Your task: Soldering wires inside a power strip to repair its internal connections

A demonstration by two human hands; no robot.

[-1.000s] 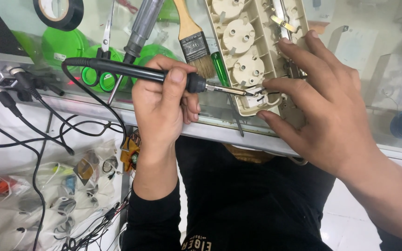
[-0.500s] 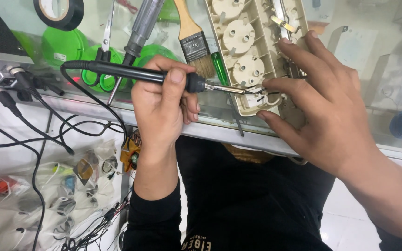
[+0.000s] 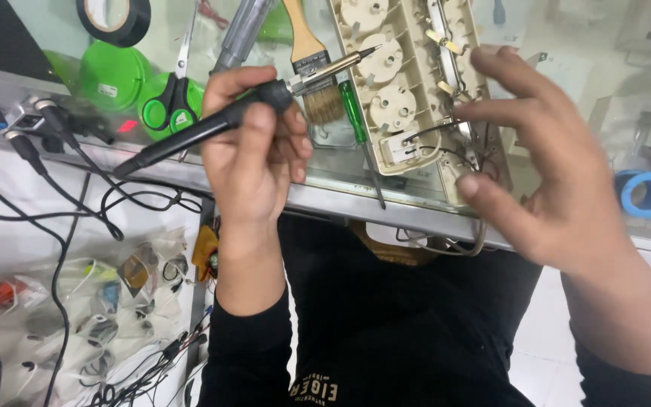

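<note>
Soldering step on an opened power strip (image 3: 408,83) lying on the glass counter (image 3: 340,192). Left hand (image 3: 254,151) clenched around a soldering iron (image 3: 220,124), tip raised off the wiring, pointing up-right over the sockets. Right hand (image 3: 544,173) hovers with fingers spread at the strip's wired end, grasping nothing, thumb near the loose wires (image 3: 453,154). Judgement: next move needs the wire steadied and the tip brought down on the joint. A green screwdriver (image 3: 356,113) and a paintbrush (image 3: 312,60) lie beside the strip.

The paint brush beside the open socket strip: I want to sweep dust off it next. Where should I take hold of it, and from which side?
Grip the paint brush by its bare wooden handle, which points away from you, bristles toward you. Come from above and from the far end; the soldering iron in the left hand crosses over the ferrule.
</note>
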